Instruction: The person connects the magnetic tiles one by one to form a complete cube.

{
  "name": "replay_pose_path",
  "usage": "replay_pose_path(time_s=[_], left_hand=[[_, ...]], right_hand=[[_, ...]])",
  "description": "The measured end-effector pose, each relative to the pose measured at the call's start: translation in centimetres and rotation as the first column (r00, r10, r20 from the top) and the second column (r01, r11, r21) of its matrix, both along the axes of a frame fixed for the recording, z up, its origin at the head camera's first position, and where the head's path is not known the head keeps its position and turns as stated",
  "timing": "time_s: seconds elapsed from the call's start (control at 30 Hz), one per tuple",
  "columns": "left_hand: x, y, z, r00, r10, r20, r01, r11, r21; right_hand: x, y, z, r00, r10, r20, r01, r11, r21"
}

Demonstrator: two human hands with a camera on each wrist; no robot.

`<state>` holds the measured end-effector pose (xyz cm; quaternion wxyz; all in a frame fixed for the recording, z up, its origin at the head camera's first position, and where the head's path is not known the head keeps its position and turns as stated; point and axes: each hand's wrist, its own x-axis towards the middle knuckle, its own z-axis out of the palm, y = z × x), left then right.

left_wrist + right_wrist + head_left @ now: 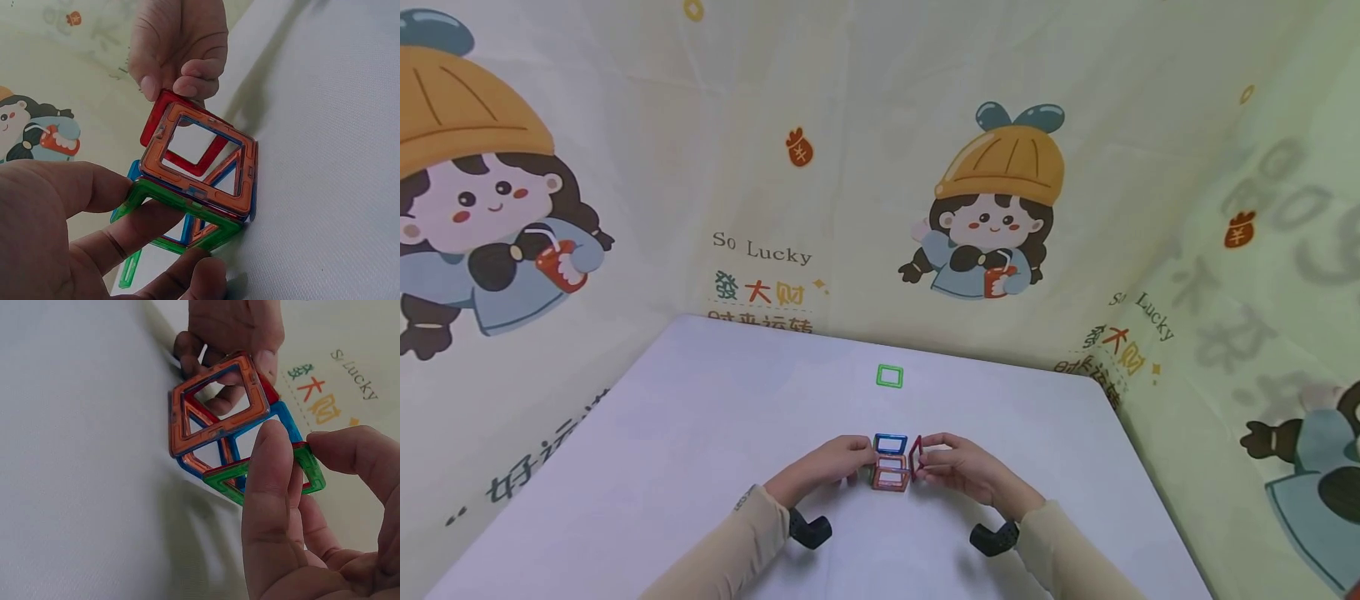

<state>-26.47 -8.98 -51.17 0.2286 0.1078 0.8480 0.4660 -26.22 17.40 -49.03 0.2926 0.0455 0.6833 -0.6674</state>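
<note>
Magnetic building tiles with open square frames form a small box between the two hands. An orange tile (248, 169) stands at the front, and a blue tile (891, 436) stands at the back. My left hand (842, 458) pinches the left side tile (219, 219), green on its outer face, between thumb and fingers. My right hand (958, 467) pinches another tile (225, 487) at the right side; it shows red toward the box and green outside. In the head view this right tile stands slightly tilted, with a narrow gap to the box.
A loose green tile (890, 386) lies flat farther back on the white table (760, 400). Printed cloth (865, 208) hangs behind and beside the table. A black wrist device (810, 530) sits at the left wrist, another (994, 540) at the right.
</note>
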Motion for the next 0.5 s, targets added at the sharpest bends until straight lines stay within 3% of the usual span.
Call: replay_pose_path(time_s=[0.33,0.5], left_hand=[[0.1,-0.2,-0.2,1.0,0.007,-0.007,-0.007,1.0,-0.002],[0.3,-0.3,-0.1,1.0,-0.014,-0.008,0.015,0.999,0.035]], right_hand=[[0.1,-1.1,-0.6,0.998,0.059,-0.025,-0.059,0.998,0.011],[0.3,-1.4,-0.7,0.99,0.124,-0.074,-0.118,0.99,0.083]])
